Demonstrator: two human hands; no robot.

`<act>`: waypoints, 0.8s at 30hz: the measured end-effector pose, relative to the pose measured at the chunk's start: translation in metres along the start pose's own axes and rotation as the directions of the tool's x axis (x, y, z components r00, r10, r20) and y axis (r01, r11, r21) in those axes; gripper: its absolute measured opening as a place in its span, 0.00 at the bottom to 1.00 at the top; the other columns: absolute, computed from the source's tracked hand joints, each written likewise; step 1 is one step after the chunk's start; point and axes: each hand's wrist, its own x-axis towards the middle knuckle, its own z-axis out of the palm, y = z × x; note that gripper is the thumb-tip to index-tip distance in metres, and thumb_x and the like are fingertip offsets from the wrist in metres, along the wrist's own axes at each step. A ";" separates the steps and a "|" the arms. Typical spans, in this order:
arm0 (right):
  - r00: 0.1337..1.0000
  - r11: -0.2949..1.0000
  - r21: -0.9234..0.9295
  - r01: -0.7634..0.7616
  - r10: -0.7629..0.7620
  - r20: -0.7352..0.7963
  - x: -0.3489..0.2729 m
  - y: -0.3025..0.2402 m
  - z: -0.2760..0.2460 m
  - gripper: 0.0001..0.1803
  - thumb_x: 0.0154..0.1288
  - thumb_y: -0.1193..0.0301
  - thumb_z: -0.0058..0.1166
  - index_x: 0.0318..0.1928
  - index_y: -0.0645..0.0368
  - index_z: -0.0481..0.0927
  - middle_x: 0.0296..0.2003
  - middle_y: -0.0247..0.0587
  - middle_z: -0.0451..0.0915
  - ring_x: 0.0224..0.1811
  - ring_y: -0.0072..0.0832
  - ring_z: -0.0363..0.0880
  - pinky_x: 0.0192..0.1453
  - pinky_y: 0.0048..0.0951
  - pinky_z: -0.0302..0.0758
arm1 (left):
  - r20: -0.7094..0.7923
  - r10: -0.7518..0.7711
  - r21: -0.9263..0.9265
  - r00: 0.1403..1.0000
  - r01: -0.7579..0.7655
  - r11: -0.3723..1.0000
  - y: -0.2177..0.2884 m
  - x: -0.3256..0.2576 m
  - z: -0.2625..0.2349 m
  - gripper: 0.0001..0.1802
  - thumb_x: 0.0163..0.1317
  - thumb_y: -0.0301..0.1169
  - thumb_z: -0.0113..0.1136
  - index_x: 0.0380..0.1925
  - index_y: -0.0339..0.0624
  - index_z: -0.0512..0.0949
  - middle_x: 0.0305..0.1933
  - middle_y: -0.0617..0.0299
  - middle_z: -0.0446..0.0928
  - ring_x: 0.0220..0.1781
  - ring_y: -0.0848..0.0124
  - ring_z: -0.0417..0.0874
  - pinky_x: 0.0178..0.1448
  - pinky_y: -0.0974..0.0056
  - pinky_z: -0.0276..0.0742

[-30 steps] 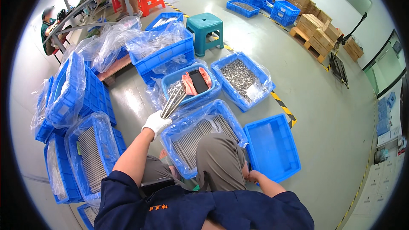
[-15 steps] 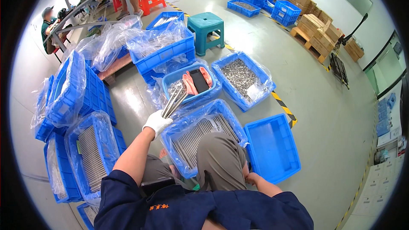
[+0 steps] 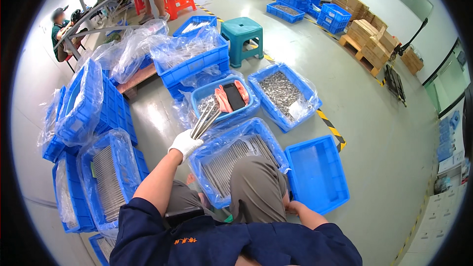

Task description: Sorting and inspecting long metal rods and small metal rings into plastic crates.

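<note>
In a white glove, my left hand (image 3: 185,145) is closed around a bundle of slim metal rods (image 3: 205,122), which point up and away to the right. Their far ends lie over the front edge of a light blue tub (image 3: 252,104) with small metal parts, a pink cloth or glove (image 3: 222,100) and a black phone (image 3: 234,96). Between my legs stands a plastic-lined blue crate (image 3: 281,152) with rows of similar rods (image 3: 224,167). My right hand (image 3: 291,206) is down beside my right knee, its fingers hidden behind the leg, near a shallow blue crate (image 3: 318,172).
A blue crate of small metal parts (image 3: 283,91) sits beyond on the right. Stacked blue crates (image 3: 116,113) and a crate of rods (image 3: 106,177) flank me on the left. Farther off are a green stool (image 3: 242,39), cartons on a pallet (image 3: 364,59) and people at a bench (image 3: 108,7).
The whole view has shifted slightly right and down. My left hand keeps its grip on the rods, their far ends now slightly lower against the tub. My right hand looks unchanged.
</note>
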 end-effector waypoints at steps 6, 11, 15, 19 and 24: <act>0.997 0.999 -0.016 -0.036 0.035 -0.071 -0.013 -0.004 -0.006 0.20 0.53 0.59 0.47 0.45 0.53 0.72 0.44 0.41 0.72 0.40 0.36 0.72 0.38 0.36 0.70 | -0.002 -0.014 0.044 1.000 0.014 0.999 -0.001 0.001 0.001 0.21 0.41 0.38 0.57 0.35 0.38 0.72 0.31 0.50 0.75 0.34 0.61 0.75 0.41 0.64 0.68; 0.996 1.000 0.009 0.028 -0.027 -0.083 -0.013 -0.010 -0.009 0.19 0.47 0.60 0.54 0.40 0.56 0.76 0.40 0.44 0.75 0.37 0.38 0.73 0.39 0.34 0.71 | -0.004 -0.043 0.042 0.999 0.043 0.998 -0.007 -0.005 -0.005 0.21 0.40 0.38 0.58 0.35 0.38 0.73 0.31 0.51 0.75 0.34 0.62 0.75 0.41 0.64 0.68; 0.975 0.969 -0.196 0.147 -0.175 -0.134 0.134 0.026 0.009 0.17 0.50 0.59 0.50 0.37 0.56 0.78 0.36 0.44 0.77 0.35 0.40 0.74 0.38 0.39 0.70 | -0.012 -0.062 0.052 0.998 0.062 0.997 -0.008 -0.010 -0.011 0.21 0.41 0.38 0.57 0.35 0.38 0.73 0.32 0.52 0.75 0.35 0.63 0.75 0.42 0.65 0.68; 0.904 0.991 -0.103 -0.084 0.032 -0.426 0.226 0.098 0.010 0.24 0.54 0.52 0.40 0.42 0.55 0.76 0.43 0.43 0.74 0.43 0.35 0.72 0.46 0.41 0.66 | 0.018 0.035 0.012 0.999 -0.035 0.999 0.011 0.005 0.005 0.21 0.40 0.37 0.58 0.35 0.38 0.73 0.30 0.53 0.75 0.33 0.66 0.75 0.41 0.66 0.68; 0.830 0.841 0.373 -0.392 0.498 -0.250 0.222 0.040 0.001 0.30 0.54 0.47 0.35 0.45 0.57 0.73 0.48 0.45 0.69 0.48 0.36 0.67 0.51 0.42 0.60 | -0.014 -0.015 0.076 1.000 0.016 0.997 -0.008 -0.003 -0.006 0.21 0.40 0.37 0.58 0.35 0.38 0.73 0.30 0.53 0.75 0.33 0.65 0.75 0.41 0.66 0.68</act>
